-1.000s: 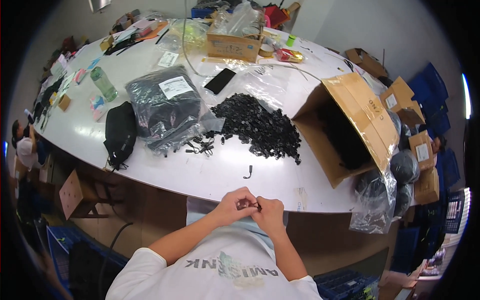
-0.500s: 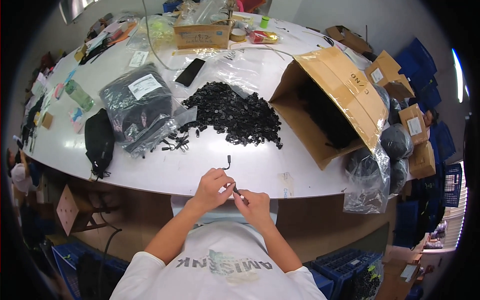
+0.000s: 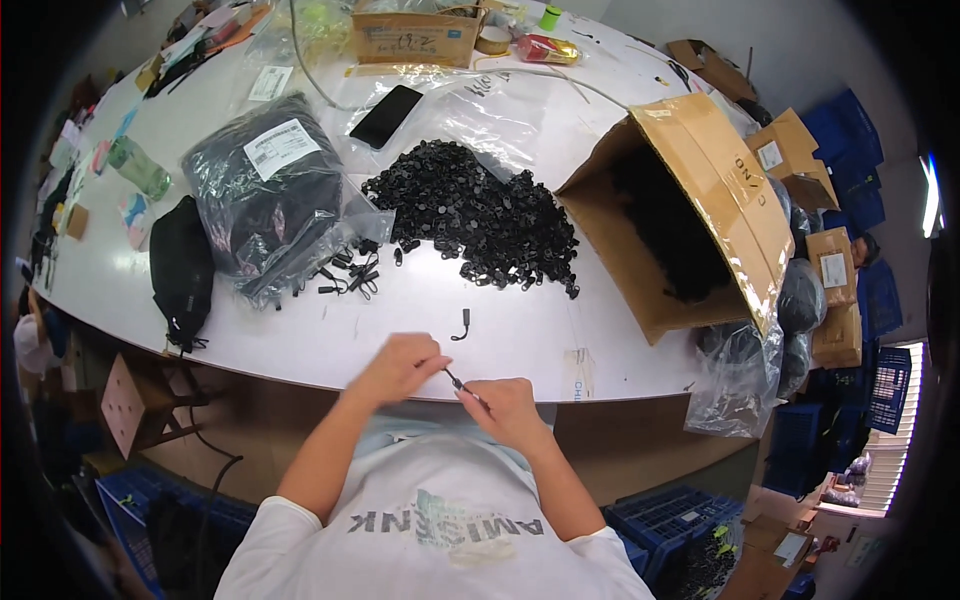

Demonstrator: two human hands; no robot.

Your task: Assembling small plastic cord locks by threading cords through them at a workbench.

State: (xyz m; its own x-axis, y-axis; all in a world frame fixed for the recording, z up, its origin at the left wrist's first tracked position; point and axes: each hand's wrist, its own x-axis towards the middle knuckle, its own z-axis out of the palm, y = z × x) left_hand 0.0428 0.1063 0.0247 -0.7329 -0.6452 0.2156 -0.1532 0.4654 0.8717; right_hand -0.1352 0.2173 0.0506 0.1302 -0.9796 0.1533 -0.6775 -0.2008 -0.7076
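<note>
In front of my body, at the table's near edge, a small black cord pull (image 3: 456, 382) is stretched between my two hands. My left hand (image 3: 402, 366) pinches its thin cord end, with the fingers slightly blurred. The thicker end lies in the closed fingers of my right hand (image 3: 508, 408). Just beyond them, a single black cord pull (image 3: 466, 320) lies alone on the white table (image 3: 420, 310). Farther off is a heap of small black plastic pieces (image 3: 460, 215). Several black cord pulls (image 3: 350, 272) lie loosely at the heap's left side.
A cardboard box (image 3: 720, 190) on its side opens toward the heap, dark contents inside. Left of the heap sit a full clear plastic bag (image 3: 265, 190) and a black pouch (image 3: 182, 270). Behind are a phone (image 3: 386, 116) and another carton (image 3: 415, 40). A stool (image 3: 135, 405) stands at left.
My hands have drawn apart, the left one moving leftward, and the cord now shows taut between them. The whole view has shifted slightly.
</note>
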